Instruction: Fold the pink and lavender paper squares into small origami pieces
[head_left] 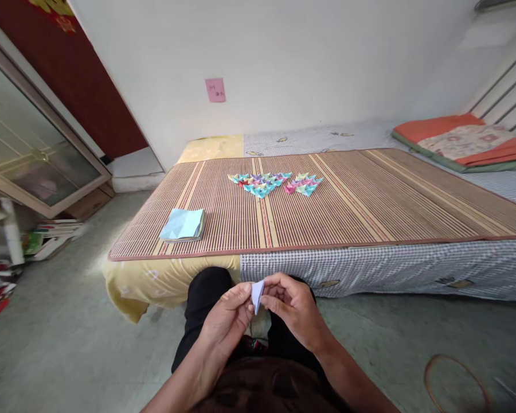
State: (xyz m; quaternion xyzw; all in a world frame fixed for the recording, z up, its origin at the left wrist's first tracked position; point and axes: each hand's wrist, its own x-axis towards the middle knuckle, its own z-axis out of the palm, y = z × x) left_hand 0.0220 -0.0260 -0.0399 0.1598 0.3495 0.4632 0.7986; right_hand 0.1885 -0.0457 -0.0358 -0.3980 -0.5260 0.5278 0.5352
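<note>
A small piece of folded lavender paper (257,295), narrowing to a point at its lower end, is held up over my lap between both hands. My left hand (231,312) pinches its left side between thumb and fingers. On its right side, the thumb and fingers of my right hand (293,304) close on the edge. Beyond my knees, on a striped bamboo mat (223,229), lies a group of folded paper pieces (261,183) in several colours, with a smaller group (304,184) just to its right. A stack of light blue paper sheets (183,224) rests at the mat's left.
The mat covers a bed with a checked sheet (348,269) and a yellow cloth (172,284) at its left end. Folded orange bedding (468,140) lies at the far right. A pink note (215,90) is on the wall. A thin hoop (456,381) lies on the floor.
</note>
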